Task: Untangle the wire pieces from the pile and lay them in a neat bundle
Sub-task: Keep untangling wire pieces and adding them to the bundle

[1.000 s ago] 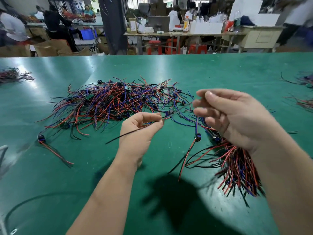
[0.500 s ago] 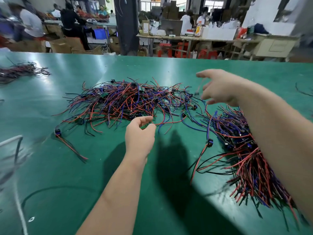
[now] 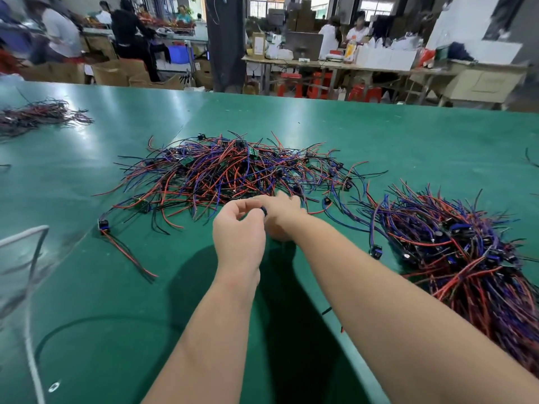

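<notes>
**A:** What are the hands doing?

**B:** The left hand (image 3: 237, 228) is curled up. Its thumb and fingertips pinch a small dark piece (image 3: 264, 211). The right hand (image 3: 284, 212) is right behind it, and the two hands touch.

**A:** Is the right hand holding something too?

**B:** I cannot tell. The left hand hides most of it. I only see some of its fingers, pointing at the wires.

**A:** Where are the wires?

**B:** The big messy pile (image 3: 233, 173) is just past the hands, in the middle of the green table (image 3: 393, 141). It is full of red, blue and black wires, all mixed up, with little dark plugs in it. The hands are at its near edge.

**A:** And the tidy ones?

**B:** The bundle (image 3: 455, 246) lies on the right side, beside the right arm. Its wires mostly run the same way, with loose ends fanned out at both ends.

**A:** Anything else on the table?

**B:** One loose piece (image 3: 104, 224) lies alone on the left, a dark plug with red and black wires coming toward us. Far off on the left is another heap (image 3: 38, 115) of wires. A thin black cable (image 3: 96, 322) curves on the table near us.

**A:** And behind the table?

**B:** People, brown boxes (image 3: 116, 72) and red stools (image 3: 294, 83).
</notes>
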The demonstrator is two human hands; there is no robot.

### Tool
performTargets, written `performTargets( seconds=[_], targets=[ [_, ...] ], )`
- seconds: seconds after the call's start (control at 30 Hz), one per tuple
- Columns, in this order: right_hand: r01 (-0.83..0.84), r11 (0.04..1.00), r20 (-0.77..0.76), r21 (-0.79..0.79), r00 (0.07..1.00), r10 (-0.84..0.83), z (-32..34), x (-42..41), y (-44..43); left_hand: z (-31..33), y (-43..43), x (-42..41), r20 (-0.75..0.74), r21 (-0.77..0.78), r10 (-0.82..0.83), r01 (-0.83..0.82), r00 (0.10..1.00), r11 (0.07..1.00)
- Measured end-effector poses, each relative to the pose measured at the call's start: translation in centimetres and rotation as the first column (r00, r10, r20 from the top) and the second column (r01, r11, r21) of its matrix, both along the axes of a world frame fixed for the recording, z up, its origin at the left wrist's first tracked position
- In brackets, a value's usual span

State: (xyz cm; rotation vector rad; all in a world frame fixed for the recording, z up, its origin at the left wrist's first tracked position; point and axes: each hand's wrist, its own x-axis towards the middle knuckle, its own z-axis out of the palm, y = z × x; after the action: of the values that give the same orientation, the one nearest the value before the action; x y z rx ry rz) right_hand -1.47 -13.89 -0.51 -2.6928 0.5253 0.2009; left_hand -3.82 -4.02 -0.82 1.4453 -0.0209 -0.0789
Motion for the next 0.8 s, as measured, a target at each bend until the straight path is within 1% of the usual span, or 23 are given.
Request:
performTargets(
  seconds=[0.07,0.2,0.37,0.43,0.53,0.63,0.7,0.73,0.8],
  targets=[
    [0.022,1.000,-0.006,-0.019,1.000,-0.022,-0.6,0.8,0.4,0.0,0.1,0.0,-0.014,-0.008,0.000,0.000,1.000,1.000],
    [0.018,0.999,0.027,-0.042,0.999,-0.017,-1.0,1.2,0.6,0.4,0.1,-0.2,-0.041,-0.034,-0.018,0.016,0.999,0.999],
    [0.023,0.993,0.117,-0.118,0.993,-0.009,-0.8,-1.0,0.5,0.7,0.1,-0.6,-0.016,-0.024,-0.011,0.011,1.000,1.000],
    [-0.028,0.989,0.105,-0.147,0.993,0.044,-0.6,-2.2,0.8,0.7,0.1,-0.6,-0.014,-0.024,-0.007,0.006,1.000,1.000],
    [-0.150,0.963,0.093,-0.223,0.980,0.175,0.0,-4.3,1.3,0.7,0.2,-0.6,-0.019,-0.034,0.001,-0.001,1.000,0.999],
    [-0.252,0.955,0.107,-0.156,0.957,0.270,1.2,-6.8,1.8,0.7,0.2,-0.5,-0.015,-0.020,0.002,-0.002,1.000,1.000],
    [-0.303,0.947,0.162,-0.105,0.935,0.317,1.9,-8.3,1.8,0.6,0.2,-0.5,-0.002,-0.008,0.003,-0.003,1.000,1.000],
    [-0.302,0.950,0.214,-0.081,0.925,0.312,2.2,-9.0,1.7,0.6,0.2,-0.5,0.007,-0.005,0.002,-0.002,1.000,1.000],
    [-0.260,0.966,0.340,0.008,0.909,0.242,2.6,-10.2,1.1,0.5,0.0,-0.6,0.023,0.004,-0.009,0.009,1.000,1.000]
  ],
)
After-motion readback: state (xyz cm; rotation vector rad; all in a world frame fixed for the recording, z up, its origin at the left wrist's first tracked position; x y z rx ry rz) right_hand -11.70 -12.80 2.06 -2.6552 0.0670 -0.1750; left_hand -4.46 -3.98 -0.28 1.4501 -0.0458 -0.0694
